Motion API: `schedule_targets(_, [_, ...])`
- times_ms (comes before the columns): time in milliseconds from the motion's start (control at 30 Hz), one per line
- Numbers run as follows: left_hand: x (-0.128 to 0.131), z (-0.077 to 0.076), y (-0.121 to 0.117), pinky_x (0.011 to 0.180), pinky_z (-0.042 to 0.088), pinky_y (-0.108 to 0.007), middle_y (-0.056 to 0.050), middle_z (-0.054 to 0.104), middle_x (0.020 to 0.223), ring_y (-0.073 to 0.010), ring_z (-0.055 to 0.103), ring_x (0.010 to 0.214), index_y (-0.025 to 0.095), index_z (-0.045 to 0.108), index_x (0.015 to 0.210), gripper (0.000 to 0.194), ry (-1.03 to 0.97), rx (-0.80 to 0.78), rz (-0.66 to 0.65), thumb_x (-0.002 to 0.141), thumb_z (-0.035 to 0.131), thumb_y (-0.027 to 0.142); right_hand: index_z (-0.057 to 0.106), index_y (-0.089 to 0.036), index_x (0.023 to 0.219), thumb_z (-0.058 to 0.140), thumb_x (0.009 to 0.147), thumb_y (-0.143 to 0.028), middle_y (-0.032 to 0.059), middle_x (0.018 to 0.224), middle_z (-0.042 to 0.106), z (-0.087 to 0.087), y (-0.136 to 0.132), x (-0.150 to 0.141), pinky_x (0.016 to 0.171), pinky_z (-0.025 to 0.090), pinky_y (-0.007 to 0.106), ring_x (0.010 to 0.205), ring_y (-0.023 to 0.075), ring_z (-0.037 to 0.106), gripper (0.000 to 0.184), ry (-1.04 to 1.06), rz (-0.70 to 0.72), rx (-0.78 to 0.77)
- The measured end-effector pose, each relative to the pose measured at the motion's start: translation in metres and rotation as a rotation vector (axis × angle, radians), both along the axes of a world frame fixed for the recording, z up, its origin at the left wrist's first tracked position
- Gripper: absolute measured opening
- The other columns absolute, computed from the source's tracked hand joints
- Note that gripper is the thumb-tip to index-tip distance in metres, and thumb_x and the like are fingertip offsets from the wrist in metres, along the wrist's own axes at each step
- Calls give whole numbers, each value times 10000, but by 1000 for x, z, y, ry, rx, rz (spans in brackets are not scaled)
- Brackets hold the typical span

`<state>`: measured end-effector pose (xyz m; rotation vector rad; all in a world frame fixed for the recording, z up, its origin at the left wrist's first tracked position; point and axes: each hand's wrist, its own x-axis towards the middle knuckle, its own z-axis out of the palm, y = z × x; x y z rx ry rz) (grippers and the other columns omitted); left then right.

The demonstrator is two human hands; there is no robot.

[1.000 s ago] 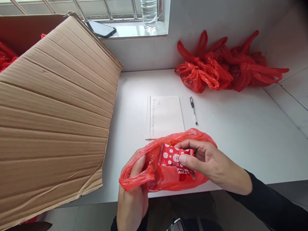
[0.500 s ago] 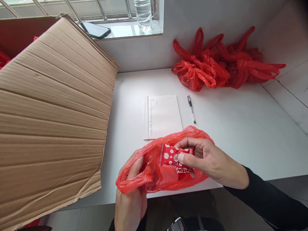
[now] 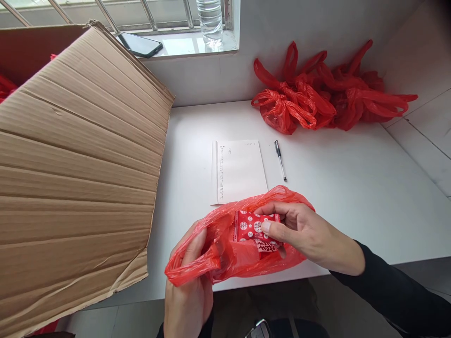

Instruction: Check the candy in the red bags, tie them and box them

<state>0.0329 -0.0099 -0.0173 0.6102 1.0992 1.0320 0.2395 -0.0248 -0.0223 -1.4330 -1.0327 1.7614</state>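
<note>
My left hand (image 3: pixel 188 291) pinches the near handle of a thin red plastic bag (image 3: pixel 232 260) and holds its mouth apart at the table's front edge. Inside that mouth, my right hand (image 3: pixel 310 234) grips a small red packet (image 3: pixel 255 227) printed with white round emblems, thumb on top and fingers behind it. The packet sits partly below the bag's rim. Both hands are closed.
A large brown cardboard box flap (image 3: pixel 81 164) fills the left. A white sheet (image 3: pixel 241 171) and a pen (image 3: pixel 280 159) lie mid-table. Tied red bags (image 3: pixel 327 98) are piled at the back right. A phone (image 3: pixel 139 44) and a water bottle (image 3: pixel 210 21) rest on the window sill.
The packet has sunk a little lower into the bag with my right hand. My left hand has drawn the bag's handle slightly left and toward me.
</note>
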Motion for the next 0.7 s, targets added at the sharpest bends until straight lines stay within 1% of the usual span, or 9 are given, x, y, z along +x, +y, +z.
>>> schedule_targets(67, [0, -1, 0, 514, 466, -174, 3, 627, 708, -120, 534, 646, 198, 716, 758, 219, -10, -9, 16, 849, 710, 397, 631, -217, 1162, 654, 935, -442, -44, 677, 633, -2, -1, 0, 608, 495, 266, 576, 120, 587, 321, -32, 5, -8])
schedule_targets(200, [-2, 0, 3, 615, 549, -220, -24, 686, 825, -184, 636, 796, 200, 727, 748, 219, 9, -17, 76, 805, 754, 410, 648, -245, 1170, 640, 938, -446, -32, 745, 631, -4, -2, 1, 641, 484, 291, 639, 138, 574, 307, -77, 1, 31])
schedule_targets(367, [-3, 0, 3, 705, 591, -266, -47, 714, 985, -241, 657, 942, 218, 768, 973, 279, 4, -25, 85, 767, 781, 405, 644, -285, 1212, 579, 961, -430, -27, 747, 616, -2, -1, -1, 607, 456, 298, 657, 162, 559, 296, -244, 64, 98])
schedule_targets(400, [-2, 0, 2, 716, 595, -276, -51, 715, 999, -248, 658, 954, 215, 769, 1001, 306, 6, -31, 83, 760, 785, 402, 645, -295, 1218, 572, 963, -406, -22, 794, 644, -1, -2, -2, 642, 480, 304, 700, 171, 591, 288, -300, 84, 133])
schedule_targets(467, [-1, 0, 2, 720, 603, -298, -61, 723, 978, -267, 666, 951, 201, 779, 975, 317, 16, -54, 103, 736, 798, 407, 627, -330, 1264, 560, 962, -334, -19, 1002, 696, 1, -5, -5, 778, 523, 313, 865, 187, 652, 309, -410, 188, 247])
schedule_targets(533, [-1, 0, 2, 711, 605, -311, -67, 730, 938, -278, 676, 923, 189, 785, 940, 317, 30, -75, 143, 723, 799, 419, 562, -373, 1348, 522, 974, -285, -32, 1212, 665, 1, -10, -7, 877, 528, 313, 1022, 194, 655, 387, -555, 302, 402])
schedule_targets(567, [-1, 0, 3, 705, 604, -311, -68, 731, 928, -273, 678, 896, 185, 784, 940, 315, 31, -73, 147, 725, 796, 415, 530, -375, 1378, 491, 984, -274, -28, 1246, 653, 0, -13, -6, 882, 535, 323, 1046, 203, 654, 409, -650, 345, 478])
schedule_targets(633, [-2, 1, 3, 691, 595, -299, -59, 731, 918, -237, 673, 806, 185, 773, 945, 282, 14, -49, 115, 730, 793, 367, 567, -311, 1317, 416, 991, -232, 14, 1138, 689, 0, -19, -4, 821, 556, 358, 954, 227, 679, 368, -879, 366, 600])
schedule_targets(700, [-3, 3, 2, 660, 580, -278, -39, 724, 876, -191, 644, 693, 185, 754, 864, 186, -13, -32, 76, 726, 792, 305, 638, -230, 1115, 359, 950, -149, 51, 918, 702, 3, -22, 1, 696, 557, 373, 755, 235, 674, 334, -1087, 360, 670])
